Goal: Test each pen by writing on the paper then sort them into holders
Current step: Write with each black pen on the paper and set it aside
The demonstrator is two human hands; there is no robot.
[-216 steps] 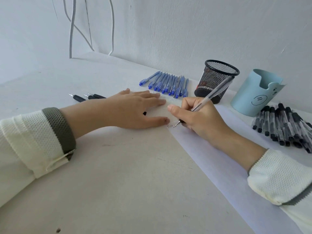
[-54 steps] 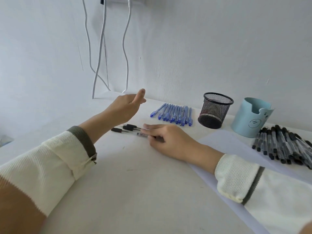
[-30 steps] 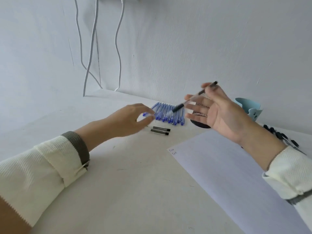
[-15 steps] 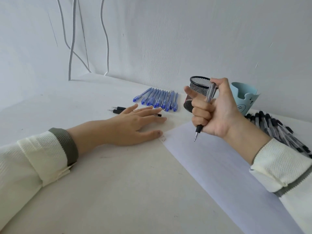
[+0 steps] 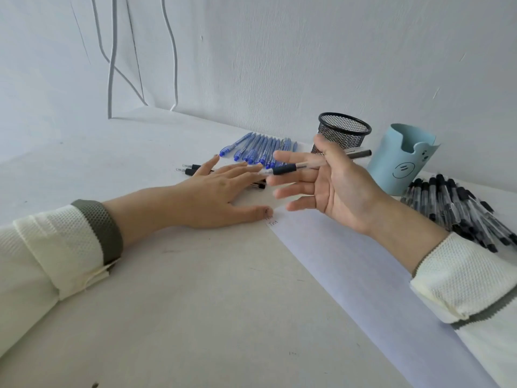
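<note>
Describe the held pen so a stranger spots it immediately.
Find the white paper sheet on the right. Above its far corner hovers the right hand. Pinched under its thumb is a clear-barrelled pen with black grip, the only pen off the table.

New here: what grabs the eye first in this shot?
The right hand, raised mid-frame with fingers spread, pinching a black-grip pen over the paper. Then the left hand flat on the table by the paper's far corner, and the heap of black pens at the right edge.
</note>
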